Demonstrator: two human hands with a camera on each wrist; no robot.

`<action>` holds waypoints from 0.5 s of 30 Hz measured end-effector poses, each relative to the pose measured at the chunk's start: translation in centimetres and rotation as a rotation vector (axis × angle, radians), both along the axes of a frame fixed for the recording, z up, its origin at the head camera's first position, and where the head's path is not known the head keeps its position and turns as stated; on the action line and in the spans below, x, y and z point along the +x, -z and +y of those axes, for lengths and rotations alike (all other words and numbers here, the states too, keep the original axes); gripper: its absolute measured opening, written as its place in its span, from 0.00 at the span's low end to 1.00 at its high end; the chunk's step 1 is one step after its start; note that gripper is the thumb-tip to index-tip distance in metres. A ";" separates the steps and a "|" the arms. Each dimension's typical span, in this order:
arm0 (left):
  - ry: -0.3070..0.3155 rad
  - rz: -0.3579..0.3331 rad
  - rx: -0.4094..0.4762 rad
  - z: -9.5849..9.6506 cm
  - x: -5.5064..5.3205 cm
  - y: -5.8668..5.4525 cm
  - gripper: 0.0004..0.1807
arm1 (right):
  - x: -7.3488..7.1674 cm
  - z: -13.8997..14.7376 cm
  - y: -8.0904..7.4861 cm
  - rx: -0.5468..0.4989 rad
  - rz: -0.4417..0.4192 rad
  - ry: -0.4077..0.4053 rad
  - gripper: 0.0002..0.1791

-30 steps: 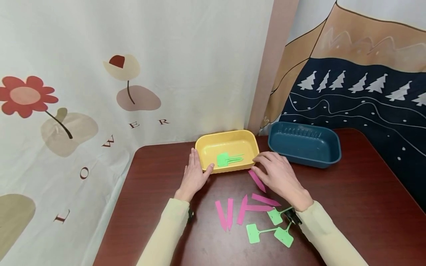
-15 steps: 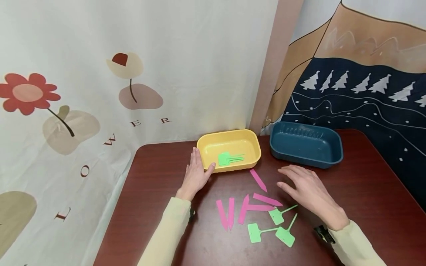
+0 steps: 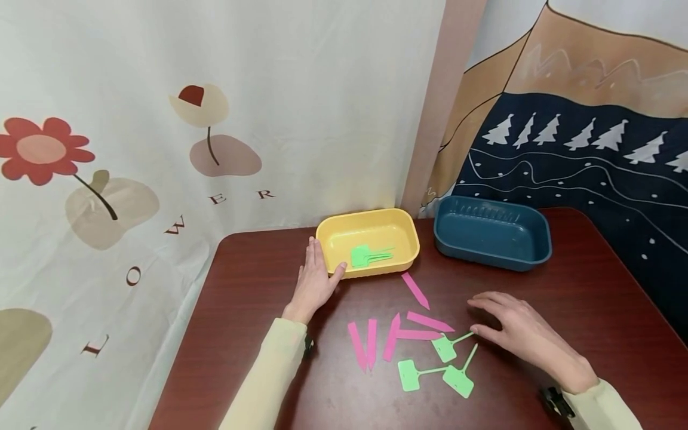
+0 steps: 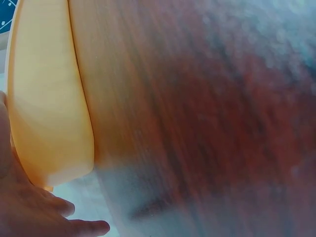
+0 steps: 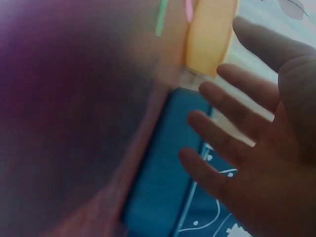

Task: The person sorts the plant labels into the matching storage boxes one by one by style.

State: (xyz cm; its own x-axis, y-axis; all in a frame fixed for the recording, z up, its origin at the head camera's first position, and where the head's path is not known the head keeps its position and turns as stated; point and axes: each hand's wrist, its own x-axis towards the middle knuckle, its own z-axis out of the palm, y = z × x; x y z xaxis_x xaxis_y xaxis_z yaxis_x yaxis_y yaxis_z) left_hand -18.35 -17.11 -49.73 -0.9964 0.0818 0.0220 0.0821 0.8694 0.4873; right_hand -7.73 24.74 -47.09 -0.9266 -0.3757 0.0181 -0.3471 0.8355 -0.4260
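Note:
My left hand [image 3: 314,280] rests against the near left corner of a yellow plastic bin [image 3: 408,263], fingers straight along its side and thumb at the front rim. In the left wrist view its fingertips show beside the bin's wall [image 4: 49,98]. Several green T-shaped plant tags [image 3: 360,255] lie together inside the bin. My right hand [image 3: 524,328] holds nothing and hovers over the table, fingers loosely spread, its thumb by the stem of a green tag [image 3: 444,347]. Two more green tags lie closer to me, one a tag [image 3: 408,376] on its side, the other a tilted tag [image 3: 458,381].
Several pink pointed plant labels, such as one label [image 3: 415,291] by the bin and another label [image 3: 358,346], lie on the dark wooden table [image 3: 258,286]. A blue bin [image 3: 489,257] stands at the back right. Printed curtains [image 3: 322,107] hang behind the table.
My right hand has left the yellow bin's front right corner and moved right and toward me, to beside the green tags. The left hand stays at the bin.

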 end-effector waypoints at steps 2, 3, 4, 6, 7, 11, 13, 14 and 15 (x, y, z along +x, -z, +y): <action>-0.003 0.003 -0.004 -0.1 0.0 0.0 0.55 | 0.1 0.0 0.5 0.005 -0.020 -0.032 0.26; -0.003 0.004 -0.005 -0.1 0.0 0.0 0.55 | 0.2 0.0 0.7 0.009 -0.031 -0.045 0.26; -0.002 0.006 -0.003 -0.1 0.0 0.0 0.55 | 0.2 0.0 0.9 0.014 -0.044 -0.055 0.26; 0.003 0.005 0.001 -0.1 0.0 0.0 0.55 | 0.3 0.1 1.1 0.025 -0.064 -0.065 0.24; 0.006 0.004 0.005 -0.1 0.0 0.0 0.55 | 0.4 0.1 1.2 0.031 -0.071 -0.066 0.24; 0.011 0.000 0.016 0.0 -0.1 -0.1 0.55 | 0.5 0.1 1.7 0.044 -0.071 -0.084 0.19; 0.010 -0.001 0.011 0.0 0.0 -0.1 0.55 | 0.5 0.1 2.0 0.043 -0.056 -0.101 0.16; 0.009 -0.002 0.008 0.0 0.0 -0.1 0.55 | 0.5 0.0 2.2 0.040 -0.047 -0.107 0.15; 0.009 0.000 0.007 0.1 -0.1 -0.1 0.55 | 0.5 0.0 2.3 0.036 -0.038 -0.119 0.14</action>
